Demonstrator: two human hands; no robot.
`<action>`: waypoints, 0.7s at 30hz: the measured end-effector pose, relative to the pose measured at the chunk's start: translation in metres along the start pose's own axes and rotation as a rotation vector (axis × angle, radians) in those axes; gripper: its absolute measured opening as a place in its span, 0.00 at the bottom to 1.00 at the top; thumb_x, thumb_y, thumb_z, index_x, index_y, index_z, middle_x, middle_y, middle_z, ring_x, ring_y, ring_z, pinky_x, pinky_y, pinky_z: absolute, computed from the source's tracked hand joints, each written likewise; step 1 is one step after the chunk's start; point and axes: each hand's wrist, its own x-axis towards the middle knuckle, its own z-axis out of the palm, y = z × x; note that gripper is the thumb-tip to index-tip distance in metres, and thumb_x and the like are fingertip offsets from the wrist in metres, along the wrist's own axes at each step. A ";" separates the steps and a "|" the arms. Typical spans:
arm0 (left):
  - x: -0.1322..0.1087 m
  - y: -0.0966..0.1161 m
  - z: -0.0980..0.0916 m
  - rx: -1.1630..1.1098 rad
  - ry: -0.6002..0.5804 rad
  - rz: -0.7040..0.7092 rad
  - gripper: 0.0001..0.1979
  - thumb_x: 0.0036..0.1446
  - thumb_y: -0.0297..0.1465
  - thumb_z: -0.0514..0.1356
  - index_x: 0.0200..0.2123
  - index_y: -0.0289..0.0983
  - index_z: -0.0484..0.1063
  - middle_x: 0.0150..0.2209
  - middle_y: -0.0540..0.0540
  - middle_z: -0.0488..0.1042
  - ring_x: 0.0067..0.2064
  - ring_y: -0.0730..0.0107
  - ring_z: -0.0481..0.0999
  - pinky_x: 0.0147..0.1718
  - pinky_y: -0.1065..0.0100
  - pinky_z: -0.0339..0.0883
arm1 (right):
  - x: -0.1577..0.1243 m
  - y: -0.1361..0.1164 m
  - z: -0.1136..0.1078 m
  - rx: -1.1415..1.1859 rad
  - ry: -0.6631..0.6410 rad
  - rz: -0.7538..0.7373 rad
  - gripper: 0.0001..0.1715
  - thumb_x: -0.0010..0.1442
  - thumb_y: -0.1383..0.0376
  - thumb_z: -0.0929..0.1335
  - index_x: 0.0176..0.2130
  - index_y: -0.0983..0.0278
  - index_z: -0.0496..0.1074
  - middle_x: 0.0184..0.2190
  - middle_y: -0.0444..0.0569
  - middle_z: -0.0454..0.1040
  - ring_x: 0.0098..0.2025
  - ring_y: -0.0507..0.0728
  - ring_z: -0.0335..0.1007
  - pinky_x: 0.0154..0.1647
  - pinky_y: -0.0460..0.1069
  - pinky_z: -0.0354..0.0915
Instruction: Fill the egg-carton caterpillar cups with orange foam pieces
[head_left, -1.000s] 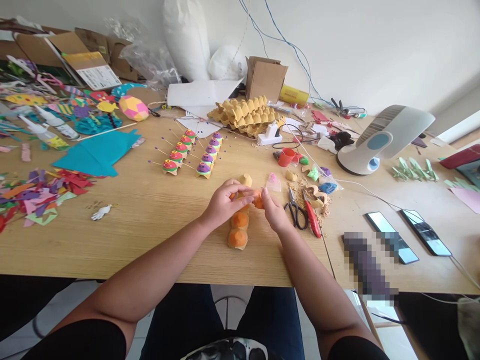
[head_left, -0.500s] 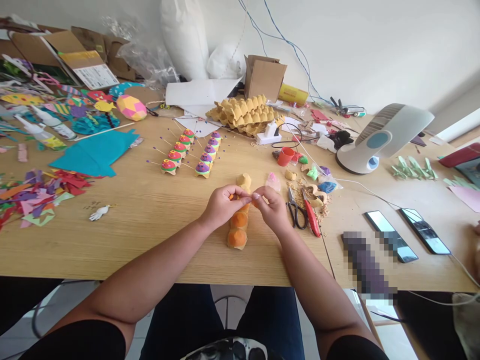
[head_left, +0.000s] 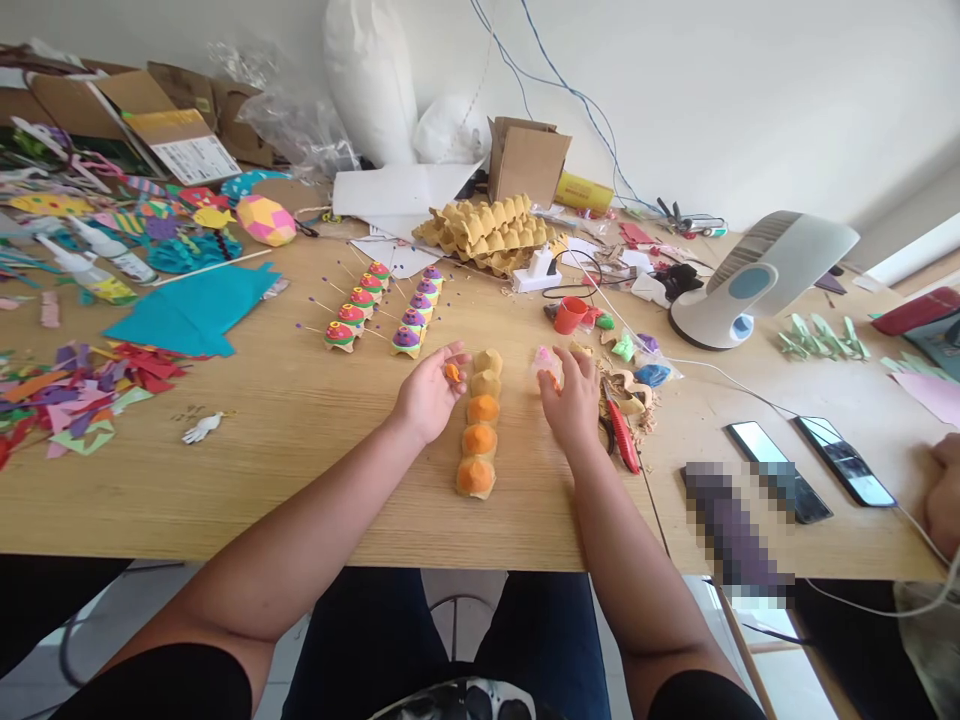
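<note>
A strip of egg-carton cups (head_left: 481, 420) lies on the wooden table (head_left: 300, 440), its three nearer cups capped with orange clay, the two farther ones bare. My left hand (head_left: 429, 390) rests just left of the strip and pinches a small lump of orange clay (head_left: 452, 372) at its fingertips. My right hand (head_left: 574, 405) sits to the right of the strip with fingers reaching to a small plastic bag holding pink clay (head_left: 546, 362), a bit of orange clay at the thumb.
Scissors and a red-handled cutter (head_left: 622, 432) lie right of my right hand. Two decorated carton caterpillars (head_left: 390, 305), a stack of egg cartons (head_left: 487, 228), a fan (head_left: 757, 280), two phones (head_left: 814, 468) and paper scraps (head_left: 75, 385) crowd the table. Another person's hand (head_left: 941, 490) shows at the right edge.
My hands have separated from above the strip: the left one moved left holding a piece of orange clay, the right one moved right to the small bag. The third cup now shows orange.
</note>
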 end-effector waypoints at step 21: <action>-0.021 -0.008 0.002 0.264 -0.467 0.065 0.25 0.64 0.47 0.62 0.59 0.41 0.71 0.57 0.40 0.76 0.53 0.62 0.77 0.54 0.61 0.70 | -0.018 -0.032 0.009 0.499 -0.096 -0.192 0.07 0.65 0.59 0.71 0.42 0.58 0.77 0.43 0.51 0.74 0.50 0.60 0.71 0.55 0.57 0.66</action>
